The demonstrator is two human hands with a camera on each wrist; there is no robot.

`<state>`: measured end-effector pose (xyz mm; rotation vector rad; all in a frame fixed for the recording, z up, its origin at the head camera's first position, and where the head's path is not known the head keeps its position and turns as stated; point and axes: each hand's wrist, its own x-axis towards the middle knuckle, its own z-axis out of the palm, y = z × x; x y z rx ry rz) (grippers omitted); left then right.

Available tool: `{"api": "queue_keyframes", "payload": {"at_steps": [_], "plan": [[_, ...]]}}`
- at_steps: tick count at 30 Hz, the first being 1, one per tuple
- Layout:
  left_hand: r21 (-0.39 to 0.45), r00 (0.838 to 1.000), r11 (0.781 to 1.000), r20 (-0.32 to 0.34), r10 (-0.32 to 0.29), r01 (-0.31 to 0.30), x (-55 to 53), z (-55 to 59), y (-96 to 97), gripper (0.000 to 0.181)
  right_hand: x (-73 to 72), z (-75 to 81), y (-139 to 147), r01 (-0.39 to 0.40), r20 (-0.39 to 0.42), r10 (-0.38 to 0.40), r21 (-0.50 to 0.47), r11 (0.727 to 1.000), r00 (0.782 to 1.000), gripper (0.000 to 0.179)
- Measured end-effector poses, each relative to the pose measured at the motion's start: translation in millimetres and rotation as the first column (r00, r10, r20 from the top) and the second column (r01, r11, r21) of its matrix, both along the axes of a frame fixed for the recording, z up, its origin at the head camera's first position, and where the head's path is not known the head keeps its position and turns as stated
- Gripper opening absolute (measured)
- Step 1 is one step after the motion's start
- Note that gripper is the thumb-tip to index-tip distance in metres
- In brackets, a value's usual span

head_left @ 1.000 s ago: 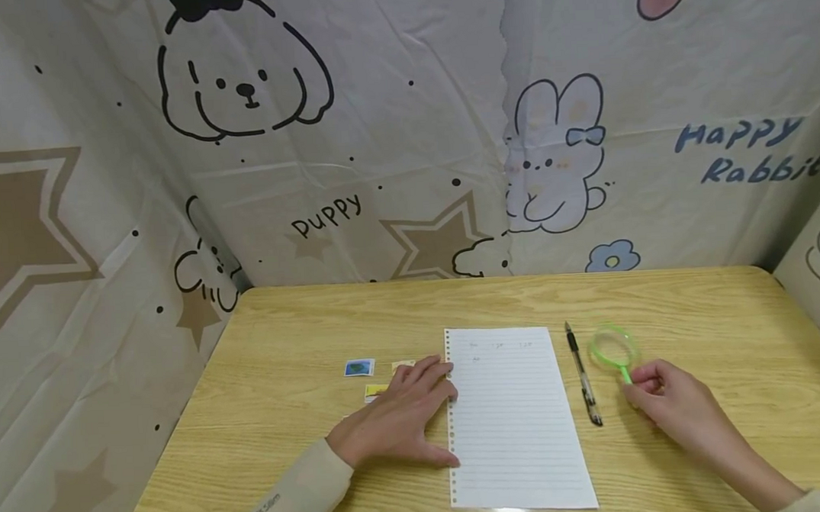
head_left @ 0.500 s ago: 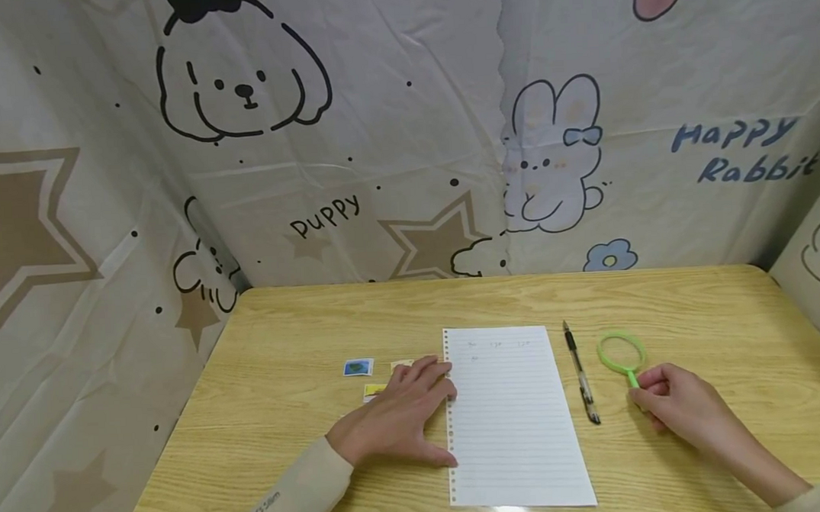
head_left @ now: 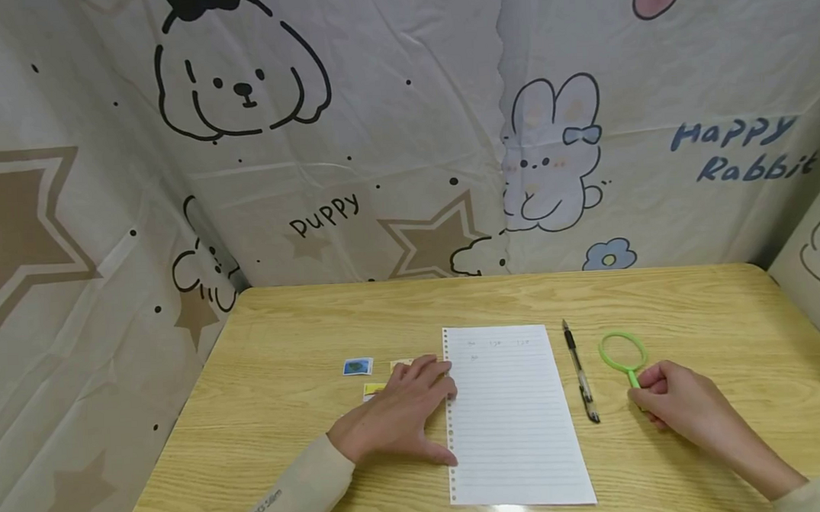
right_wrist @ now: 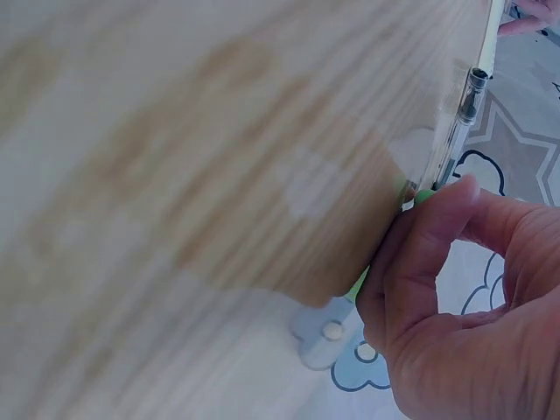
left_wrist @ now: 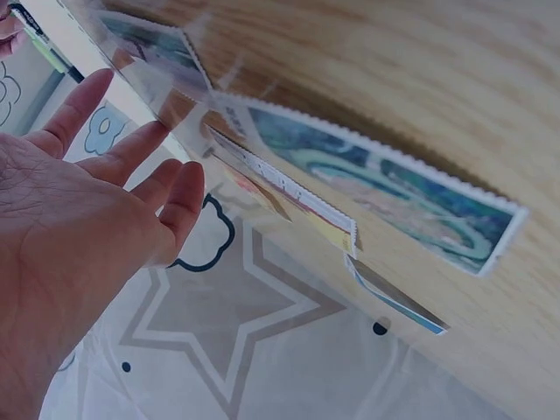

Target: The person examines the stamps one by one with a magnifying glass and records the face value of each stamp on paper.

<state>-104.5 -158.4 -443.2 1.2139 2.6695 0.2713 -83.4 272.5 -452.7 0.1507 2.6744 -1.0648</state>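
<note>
In the head view my right hand (head_left: 688, 408) pinches the handle of a green magnifying glass (head_left: 633, 378) between thumb and fingers. Its round lens end points away from me, at or just above the tabletop. My left hand (head_left: 396, 417) lies with spread fingers, the fingertips and thumb touching the left edge of a sheet of lined paper (head_left: 514, 427). Faint handwritten marks show near the top of the sheet. Left of the paper are a blue stamp (head_left: 357, 367) and a yellow stamp (head_left: 373, 390), the latter partly covered by the left hand. A larger green-toned stamp (left_wrist: 385, 184) appears in the left wrist view.
A black-capped clear pen (head_left: 580, 371) lies between the paper and the magnifying glass. The wooden table (head_left: 282, 323) meets a patterned cloth backdrop (head_left: 377, 135) at its back edge, with more cloth at both sides.
The magnifying glass and right hand shifted slightly to the right, then came to rest; its lens was blurred by motion earlier. The left hand, paper and pen have stayed in place.
</note>
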Motion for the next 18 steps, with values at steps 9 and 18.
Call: {"api": "queue_keyframes", "payload": {"at_steps": [9,18], "plan": [[0.004,1.0,1.0,0.02,0.018,-0.018,0.0,-0.1,0.1,0.08,1.2,-0.5,-2.4,-0.004,-0.004,0.005,0.038,0.999,1.0,0.041],[-0.002,1.0,1.0,0.0,0.018,-0.018,-0.4,-0.4,0.1,0.081,-0.8,3.9,-4.8,0.021,-0.136,-0.004,0.123,0.992,0.991,0.065]]}}
